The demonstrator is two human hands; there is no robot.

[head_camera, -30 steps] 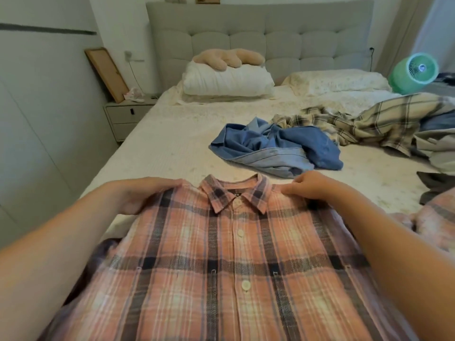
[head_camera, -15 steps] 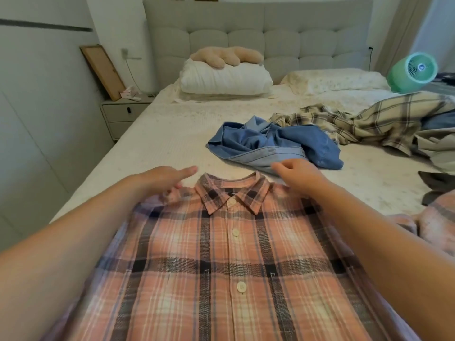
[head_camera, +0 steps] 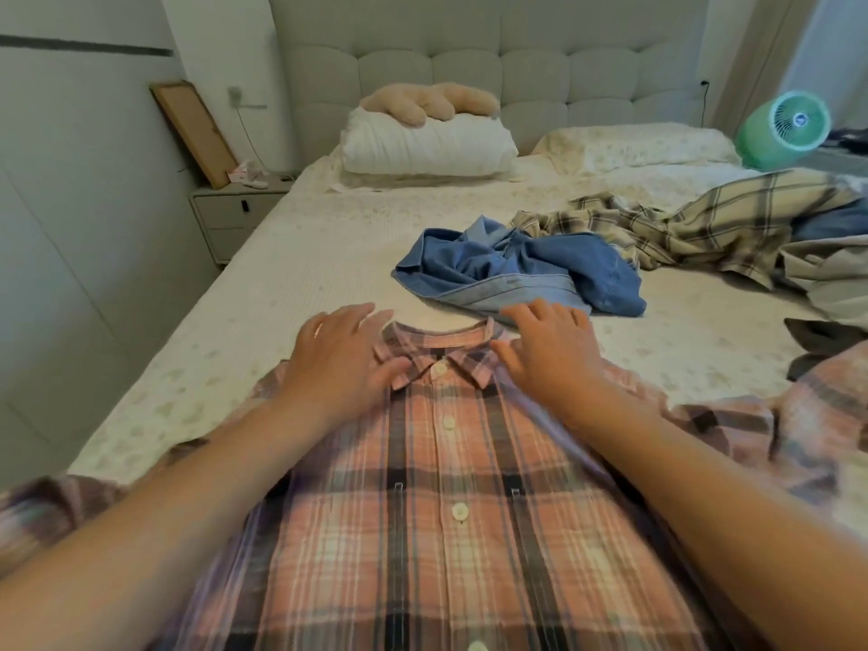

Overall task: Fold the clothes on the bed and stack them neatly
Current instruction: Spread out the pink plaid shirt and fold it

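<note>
We are resting our left hand point(head_camera: 336, 357) flat, fingers spread, on the left shoulder of the pink plaid shirt point(head_camera: 451, 509), which is lying buttoned and face up on the near part of the bed point(head_camera: 291, 274). Our right hand point(head_camera: 547, 347) is pressing its right shoulder, grip spread too. Farther right, a blue shirt point(head_camera: 526, 270) and a beige plaid shirt point(head_camera: 704, 223) are lying crumpled.

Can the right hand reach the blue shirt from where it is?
Probably yes. The right hand rests open at the pink shirt's collar, and the blue shirt lies crumpled just beyond its fingertips with only bare bed between. Nothing blocks the way.
</note>
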